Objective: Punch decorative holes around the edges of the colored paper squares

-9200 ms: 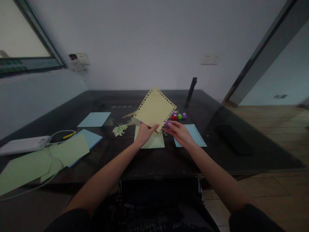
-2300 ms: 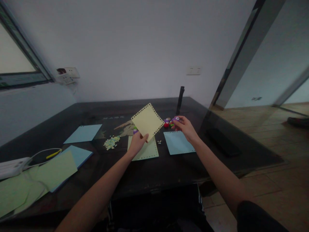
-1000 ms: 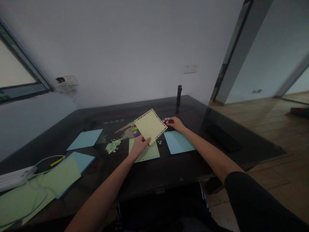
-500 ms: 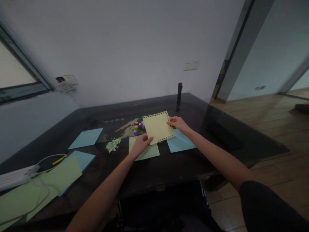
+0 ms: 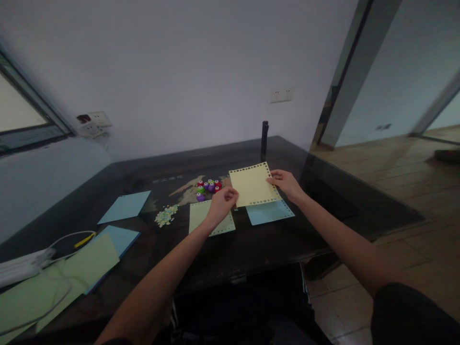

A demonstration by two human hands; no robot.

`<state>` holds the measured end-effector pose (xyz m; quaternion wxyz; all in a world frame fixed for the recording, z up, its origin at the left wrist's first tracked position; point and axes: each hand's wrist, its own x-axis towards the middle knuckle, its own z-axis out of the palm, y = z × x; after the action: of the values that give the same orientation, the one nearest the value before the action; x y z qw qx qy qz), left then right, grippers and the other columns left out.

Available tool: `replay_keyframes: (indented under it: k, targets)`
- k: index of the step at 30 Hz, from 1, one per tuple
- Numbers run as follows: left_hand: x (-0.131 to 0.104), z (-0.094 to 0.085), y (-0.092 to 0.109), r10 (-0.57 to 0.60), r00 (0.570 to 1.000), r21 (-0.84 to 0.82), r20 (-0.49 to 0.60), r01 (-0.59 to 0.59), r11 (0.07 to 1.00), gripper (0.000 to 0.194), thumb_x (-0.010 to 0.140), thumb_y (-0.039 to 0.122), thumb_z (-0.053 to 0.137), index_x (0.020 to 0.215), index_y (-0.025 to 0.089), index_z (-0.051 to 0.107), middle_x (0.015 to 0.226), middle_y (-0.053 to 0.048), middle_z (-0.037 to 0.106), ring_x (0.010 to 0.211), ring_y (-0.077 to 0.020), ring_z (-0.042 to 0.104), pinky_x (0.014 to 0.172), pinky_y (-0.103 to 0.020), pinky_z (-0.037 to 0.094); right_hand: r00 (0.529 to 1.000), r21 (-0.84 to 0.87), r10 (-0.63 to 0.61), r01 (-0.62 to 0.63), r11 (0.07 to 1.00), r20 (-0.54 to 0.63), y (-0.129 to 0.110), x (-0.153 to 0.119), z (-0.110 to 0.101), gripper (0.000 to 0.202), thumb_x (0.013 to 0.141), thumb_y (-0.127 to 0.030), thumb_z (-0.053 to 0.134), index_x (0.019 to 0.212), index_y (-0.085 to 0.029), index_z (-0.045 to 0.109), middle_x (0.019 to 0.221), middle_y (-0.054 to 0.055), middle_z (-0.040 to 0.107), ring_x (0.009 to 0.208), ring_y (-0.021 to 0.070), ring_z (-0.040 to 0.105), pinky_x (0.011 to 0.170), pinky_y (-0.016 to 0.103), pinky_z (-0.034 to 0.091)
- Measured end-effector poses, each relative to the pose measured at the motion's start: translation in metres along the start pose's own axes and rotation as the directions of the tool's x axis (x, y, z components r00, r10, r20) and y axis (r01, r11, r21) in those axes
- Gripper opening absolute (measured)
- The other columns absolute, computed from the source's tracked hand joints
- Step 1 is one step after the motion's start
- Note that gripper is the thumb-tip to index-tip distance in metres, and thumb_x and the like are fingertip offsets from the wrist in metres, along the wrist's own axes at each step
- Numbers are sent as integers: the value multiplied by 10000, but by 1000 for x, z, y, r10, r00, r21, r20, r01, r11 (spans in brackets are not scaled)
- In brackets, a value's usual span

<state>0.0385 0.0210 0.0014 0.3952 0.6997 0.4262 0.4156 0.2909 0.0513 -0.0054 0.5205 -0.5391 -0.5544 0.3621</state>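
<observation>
A sheet of pale yellow paper (image 5: pixel 253 184), with rows of small shapes punched along its edges, is held up over the table. My right hand (image 5: pixel 287 184) pinches its right edge between thumb and fingers. At the left edge, my left hand (image 5: pixel 223 203) is closed, its fingertips on the paper. Below lie a pale green punched sheet (image 5: pixel 201 215), partly covered by my left hand, and a light blue punched sheet (image 5: pixel 269 213), whose upper part the held paper hides. Behind my left hand sits a cluster of small red, green and purple craft punches (image 5: pixel 210 186).
On the dark table (image 5: pixel 172 254) lies a pile of small paper cut-outs (image 5: pixel 166 215). Further left are a blue sheet (image 5: pixel 125 207), overlapping green sheets (image 5: pixel 89 258) and a white power strip (image 5: pixel 25 263) with cables. A black upright object (image 5: pixel 264 141) stands near the wall.
Both hands have shifted right with the yellow paper, which has turned a little. More of the coloured punches now shows to its left.
</observation>
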Motion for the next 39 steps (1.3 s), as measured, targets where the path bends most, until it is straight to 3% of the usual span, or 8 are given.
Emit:
replay_keyframes:
  k: [5,9,13,18,30,34,39]
  targets:
    - [-2,26,2,-31,993,122,117,17,992,61,745,207,550,780,160,568,545,28,587,471,-112,575,518,-217,428,999,-186,30,-37,982,-38,17,-14,-28,364,668,-221,694,1011,-125,620,628,12,635,573,145,576,560,261,451]
    - [-7,36,-8,-24,989,147,143,2,989,67,747,210,542,788,169,575,546,32,593,482,-117,586,540,-221,434,995,-97,95,-93,991,15,29,-24,-35,337,701,-196,660,1028,-128,616,701,31,664,608,143,601,579,256,477]
    - [-12,36,-16,3,989,143,149,-24,989,84,759,225,529,809,172,572,576,27,599,505,-121,594,553,-226,438,990,30,126,-128,991,60,31,-27,-32,224,761,-192,587,974,-139,634,755,48,683,636,141,615,594,253,499]
    - [-16,37,-18,25,986,183,165,-56,982,97,773,242,521,826,176,570,576,22,600,506,-127,589,552,-231,428,985,80,171,-174,982,34,31,-25,-31,164,752,-142,584,905,-141,642,771,59,693,636,133,619,624,260,517]
    - [-18,40,-20,22,979,248,202,-73,966,125,780,235,524,877,189,588,591,26,617,501,-129,580,571,-234,419,988,-51,156,-156,986,0,43,-20,-35,199,715,-142,612,912,-132,641,632,27,650,525,111,564,532,241,494]
    - [-19,39,-18,30,972,377,233,-119,918,129,787,234,524,869,200,617,607,9,631,537,-145,570,558,-235,384,995,-168,101,-99,981,8,42,-21,-35,186,709,-155,614,890,-123,650,533,-5,588,456,100,514,477,228,454]
    - [-26,37,-11,45,972,541,232,-167,825,150,785,223,537,895,212,639,648,-18,624,605,-171,552,578,-252,364,996,-302,88,-92,949,-26,42,-22,-34,183,692,-134,621,871,-130,659,565,7,604,476,106,549,478,220,460]
